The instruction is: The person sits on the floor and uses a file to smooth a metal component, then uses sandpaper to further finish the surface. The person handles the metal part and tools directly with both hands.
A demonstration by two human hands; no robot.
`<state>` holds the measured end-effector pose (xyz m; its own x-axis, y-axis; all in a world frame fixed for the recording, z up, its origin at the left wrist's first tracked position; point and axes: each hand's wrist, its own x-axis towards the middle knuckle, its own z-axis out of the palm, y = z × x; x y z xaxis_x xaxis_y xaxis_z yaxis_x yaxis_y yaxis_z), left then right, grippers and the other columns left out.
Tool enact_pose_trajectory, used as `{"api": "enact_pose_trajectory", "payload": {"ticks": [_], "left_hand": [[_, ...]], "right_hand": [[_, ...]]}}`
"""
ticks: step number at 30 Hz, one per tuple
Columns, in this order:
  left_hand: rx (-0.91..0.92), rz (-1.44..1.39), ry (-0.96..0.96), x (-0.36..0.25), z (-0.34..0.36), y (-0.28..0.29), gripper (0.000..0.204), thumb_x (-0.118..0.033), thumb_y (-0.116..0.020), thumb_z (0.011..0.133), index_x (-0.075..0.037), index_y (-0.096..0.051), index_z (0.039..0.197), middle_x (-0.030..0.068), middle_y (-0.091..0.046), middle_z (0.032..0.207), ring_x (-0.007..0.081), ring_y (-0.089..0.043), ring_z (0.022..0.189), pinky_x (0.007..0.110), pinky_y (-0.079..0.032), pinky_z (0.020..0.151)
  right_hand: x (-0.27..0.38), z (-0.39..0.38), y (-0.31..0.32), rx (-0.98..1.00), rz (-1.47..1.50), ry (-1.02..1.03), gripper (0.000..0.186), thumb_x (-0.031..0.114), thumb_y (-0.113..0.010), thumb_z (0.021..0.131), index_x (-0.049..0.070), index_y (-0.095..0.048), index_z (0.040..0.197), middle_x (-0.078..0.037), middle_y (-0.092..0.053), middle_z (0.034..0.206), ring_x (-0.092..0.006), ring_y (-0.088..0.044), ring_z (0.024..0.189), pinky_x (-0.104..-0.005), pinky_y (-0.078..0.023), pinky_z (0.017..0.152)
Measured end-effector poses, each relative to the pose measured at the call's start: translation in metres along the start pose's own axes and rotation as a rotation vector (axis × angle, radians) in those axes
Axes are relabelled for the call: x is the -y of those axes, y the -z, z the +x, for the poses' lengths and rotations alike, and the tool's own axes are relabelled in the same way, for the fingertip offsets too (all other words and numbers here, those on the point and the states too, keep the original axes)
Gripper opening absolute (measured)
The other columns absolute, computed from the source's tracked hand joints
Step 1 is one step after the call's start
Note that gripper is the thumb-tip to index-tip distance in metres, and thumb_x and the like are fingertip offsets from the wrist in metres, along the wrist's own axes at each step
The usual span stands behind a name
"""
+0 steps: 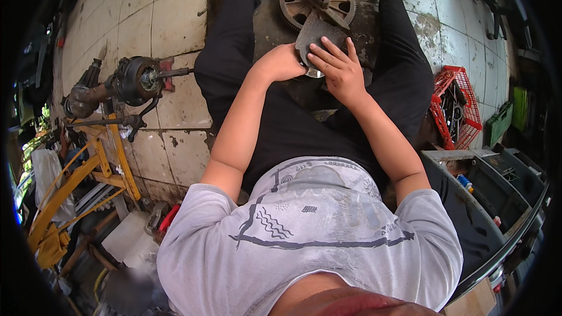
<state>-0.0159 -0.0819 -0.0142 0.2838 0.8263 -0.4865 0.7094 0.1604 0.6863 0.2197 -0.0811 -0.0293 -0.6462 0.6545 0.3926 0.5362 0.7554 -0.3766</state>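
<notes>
Between my knees is a dark grey, rough-looking sheet (pixel 321 34). My left hand (pixel 280 63) curls round its left edge, closed, with the fingertips hidden. Across the sheet's right part lies my right hand (pixel 341 71), its fingers stretched out and slightly spread. A small shiny metal part (pixel 315 73) peeks out below the sheet, between the two hands; its kind is hidden. Just beyond stands a rusty toothed wheel (pixel 293 1) with spokes, a flat metal bar lying across it. The sheet's far corner overlaps the wheel's near rim.
At left, a greasy axle assembly (pixel 137 80) rests by a yellow metal stand (pixel 99 167). A red plastic basket (pixel 468 102) holding tools stands at right, beside a grey compartmented metal box (pixel 468 205). My outstretched legs flank the work on worn floor tiles (pixel 178 17).
</notes>
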Motion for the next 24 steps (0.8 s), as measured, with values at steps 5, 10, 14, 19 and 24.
{"api": "enact_pose_trajectory", "payload": {"ticks": [5, 10, 14, 19, 24], "left_hand": [[-0.04, 0.052, -0.006, -0.005, 0.0, 0.002, 0.054, -0.024, -0.077, 0.086, 0.001, -0.071, 0.133, 0.0251, -0.077, 0.126, 0.0419, -0.072, 0.12, 0.046, -0.059, 0.1], [-0.046, 0.001, -0.036, -0.005, -0.005, 0.002, 0.053, -0.025, -0.075, 0.087, 0.004, -0.07, 0.132, 0.0274, -0.076, 0.125, 0.0432, -0.072, 0.119, 0.048, -0.059, 0.101], [-0.041, 0.102, -0.092, 0.004, 0.002, -0.001, 0.054, -0.025, -0.076, 0.086, 0.001, -0.07, 0.133, 0.0276, -0.076, 0.124, 0.0431, -0.072, 0.119, 0.047, -0.058, 0.101], [-0.051, -0.033, -0.011, -0.001, -0.003, -0.003, 0.052, -0.027, -0.077, 0.087, -0.001, -0.072, 0.132, 0.0249, -0.078, 0.123, 0.0412, -0.073, 0.118, 0.046, -0.059, 0.1], [-0.037, 0.007, 0.023, -0.009, -0.004, 0.002, 0.051, -0.028, -0.078, 0.087, -0.002, -0.072, 0.131, 0.0231, -0.078, 0.124, 0.0412, -0.073, 0.118, 0.045, -0.059, 0.1]], "right_hand": [[-0.017, 0.005, -0.01, -0.081, -0.085, -0.137, 0.056, 0.0, -0.073, 0.085, 0.025, -0.079, 0.135, 0.007, -0.072, 0.149, -0.021, -0.058, 0.15, -0.0665, -0.032, 0.127], [-0.002, -0.002, -0.005, -0.015, 0.041, 0.008, 0.055, -0.001, -0.071, 0.088, 0.026, -0.079, 0.135, 0.006, -0.071, 0.15, -0.0216, -0.057, 0.151, -0.0663, -0.033, 0.127], [-0.015, 0.003, -0.009, -0.044, -0.011, -0.083, 0.058, -0.001, -0.071, 0.085, 0.026, -0.078, 0.137, 0.005, -0.07, 0.152, -0.0224, -0.056, 0.152, -0.0657, -0.035, 0.126], [-0.008, 0.0, -0.003, 0.001, 0.084, -0.003, 0.058, -0.003, -0.069, 0.087, 0.025, -0.078, 0.137, 0.005, -0.071, 0.151, -0.0232, -0.056, 0.153, -0.0626, -0.039, 0.124], [-0.008, 0.004, -0.005, -0.058, 0.063, -0.033, 0.056, -0.002, -0.07, 0.088, 0.027, -0.078, 0.136, 0.005, -0.071, 0.15, -0.0227, -0.057, 0.152, -0.0611, -0.041, 0.123]]}}
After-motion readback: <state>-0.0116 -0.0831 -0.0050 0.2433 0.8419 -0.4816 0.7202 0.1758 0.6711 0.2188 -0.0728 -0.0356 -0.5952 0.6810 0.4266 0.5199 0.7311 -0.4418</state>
